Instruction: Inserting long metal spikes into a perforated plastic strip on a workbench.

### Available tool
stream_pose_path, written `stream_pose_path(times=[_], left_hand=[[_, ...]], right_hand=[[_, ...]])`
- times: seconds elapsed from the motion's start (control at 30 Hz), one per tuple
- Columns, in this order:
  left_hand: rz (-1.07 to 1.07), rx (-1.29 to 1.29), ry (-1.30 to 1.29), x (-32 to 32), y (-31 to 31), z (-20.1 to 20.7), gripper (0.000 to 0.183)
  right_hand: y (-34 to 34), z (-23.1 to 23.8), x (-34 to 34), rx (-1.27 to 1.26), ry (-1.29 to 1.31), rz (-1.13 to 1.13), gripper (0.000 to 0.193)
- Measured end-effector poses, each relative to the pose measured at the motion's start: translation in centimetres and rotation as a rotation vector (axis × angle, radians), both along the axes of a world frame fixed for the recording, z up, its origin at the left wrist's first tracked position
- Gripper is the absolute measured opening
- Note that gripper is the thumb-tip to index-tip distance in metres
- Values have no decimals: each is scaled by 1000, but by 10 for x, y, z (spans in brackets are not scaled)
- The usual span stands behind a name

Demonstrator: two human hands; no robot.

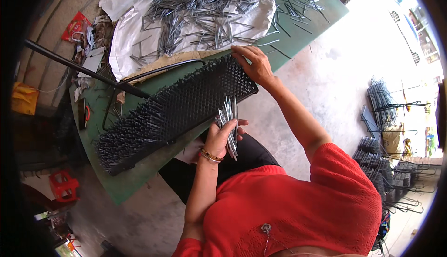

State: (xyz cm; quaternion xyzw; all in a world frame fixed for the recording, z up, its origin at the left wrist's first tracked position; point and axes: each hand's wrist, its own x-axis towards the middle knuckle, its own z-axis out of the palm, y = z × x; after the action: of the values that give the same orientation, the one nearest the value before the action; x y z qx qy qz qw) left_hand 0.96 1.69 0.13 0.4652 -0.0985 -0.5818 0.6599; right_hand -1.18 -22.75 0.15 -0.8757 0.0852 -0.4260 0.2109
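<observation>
A long black panel full of round holes (195, 96) lies slanting across the table. Thin metal rods (135, 124) stand packed in its left part, and more line its far edge. Near its front edge, my left hand (223, 136) is closed around a loose bundle of silvery rods (228, 117), their ends sticking out above and below. At the panel's far right corner is my right hand (255, 65), its fingers bent and drawn together over the holes; whatever its fingertips hold is hidden.
Many loose rods (205, 5) are heaped on white sheeting (123, 38) over the green table (321, 12). A black metal bar (84, 66) runs in from the left. A red stool (64, 185) stands at lower left, and stacked wire racks (382, 101) stand at right.
</observation>
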Motion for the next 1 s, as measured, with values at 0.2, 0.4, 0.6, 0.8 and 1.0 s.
stream_pose_path(times=[0.2,0.4,0.6,0.8,1.0], left_hand=[[25,-9,13,1,2,1,17],[81,-71,86,7,10,-2,16],[203,-105,101,12,19,7,16],[237,-195,2,17,32,14,20],[165,-186,-51,14,51,15,23]], right_hand=[[2,-1,-1,-104,34,49,23],[9,2,0,153,59,-42,25],[34,32,-9,280,49,-112,29],[105,48,-16,782,570,354,28],[120,53,-1,1030,696,409,23]])
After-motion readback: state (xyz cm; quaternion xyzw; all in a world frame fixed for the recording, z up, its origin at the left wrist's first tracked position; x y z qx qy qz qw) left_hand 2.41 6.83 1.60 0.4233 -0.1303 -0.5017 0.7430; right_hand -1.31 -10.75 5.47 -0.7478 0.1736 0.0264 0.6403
